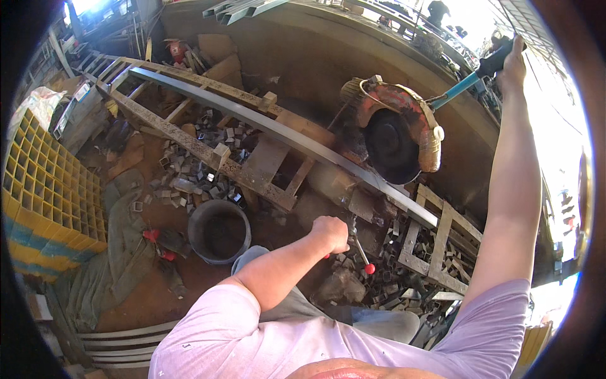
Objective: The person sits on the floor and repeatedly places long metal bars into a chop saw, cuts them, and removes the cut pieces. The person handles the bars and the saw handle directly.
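Closest in, the left hand (331, 234) was curled into a fist on the red-knobbed crank (361, 251), a dark bucket (218, 208) off left! Beyond, the long metal bar (284, 132) slanted across the bench (265, 165), a saw (392, 140) right by it, contact too hard to call; far right, the right hand (512, 68) was wrapped round the saw's black grip (494, 61)!

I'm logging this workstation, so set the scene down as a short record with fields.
Left hand: closed, at the red-knobbed crank; exact grip hidden
Right hand: raised, on the black handle of the blue lever
Machine: dark disc under a worn red guard
Stock: long silver bar, lying along the frame
Floor: round dark bucket, scattered short tube pieces
Far left: yellow stack with square openings
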The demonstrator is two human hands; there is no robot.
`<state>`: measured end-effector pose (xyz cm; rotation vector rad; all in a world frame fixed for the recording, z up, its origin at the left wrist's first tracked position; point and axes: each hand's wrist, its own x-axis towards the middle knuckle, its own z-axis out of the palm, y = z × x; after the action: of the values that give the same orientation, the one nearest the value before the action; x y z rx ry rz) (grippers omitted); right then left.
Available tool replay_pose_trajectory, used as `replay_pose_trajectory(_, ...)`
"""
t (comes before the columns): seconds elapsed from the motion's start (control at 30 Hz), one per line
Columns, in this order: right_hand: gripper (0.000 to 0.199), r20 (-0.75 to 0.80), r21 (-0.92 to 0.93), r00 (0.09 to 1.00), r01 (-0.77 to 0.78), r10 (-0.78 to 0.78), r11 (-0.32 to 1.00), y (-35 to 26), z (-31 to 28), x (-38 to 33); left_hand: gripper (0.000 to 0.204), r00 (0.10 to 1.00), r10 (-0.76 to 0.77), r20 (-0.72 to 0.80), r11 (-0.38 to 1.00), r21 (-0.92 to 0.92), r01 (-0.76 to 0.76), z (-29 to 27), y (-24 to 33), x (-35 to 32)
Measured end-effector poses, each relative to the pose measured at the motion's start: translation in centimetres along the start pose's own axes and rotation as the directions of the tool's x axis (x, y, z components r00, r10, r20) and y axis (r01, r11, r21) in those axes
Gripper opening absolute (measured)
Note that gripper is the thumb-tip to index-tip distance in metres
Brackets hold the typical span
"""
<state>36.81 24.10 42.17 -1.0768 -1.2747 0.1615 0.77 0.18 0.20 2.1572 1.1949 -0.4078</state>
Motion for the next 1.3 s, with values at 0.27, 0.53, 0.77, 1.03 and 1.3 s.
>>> replay_pose_trajectory(0.27,0.058,0.150,-0.272,0.969,0.232,-0.197,0.934,9.0,4.0,12.0,0.045,0.992,0.088,-0.088,0.996,0.030,-0.086,0.7,-0.8,0.1)
replay_pose_trajectory(0.53,0.067,0.097,-0.238,0.987,-0.103,0.129,0.966,7.8,6.3,5.1,0.051,0.992,0.122,-0.029,0.992,0.038,-0.121,0.2,-0.8,0.4)
replay_pose_trajectory(0.77,0.022,0.167,-0.231,0.986,0.013,0.027,0.973,0.6,3.8,-34.3,0.043,0.993,0.086,0.086,0.996,-0.037,-0.083,-0.5,-2.3,0.1)
replay_pose_trajectory(1.03,0.055,0.374,-0.480,0.328,-0.732,0.867,0.484,8.2,-3.5,-62.4,0.055,0.975,-0.159,-0.156,0.985,0.047,0.168,1.8,-1.3,-0.7)
replay_pose_trajectory(1.3,0.042,0.383,-0.606,0.454,-0.534,0.805,0.589,4.4,0.8,-60.1,0.039,0.947,-0.244,-0.210,0.970,-0.071,0.234,8.2,-8.3,5.1)
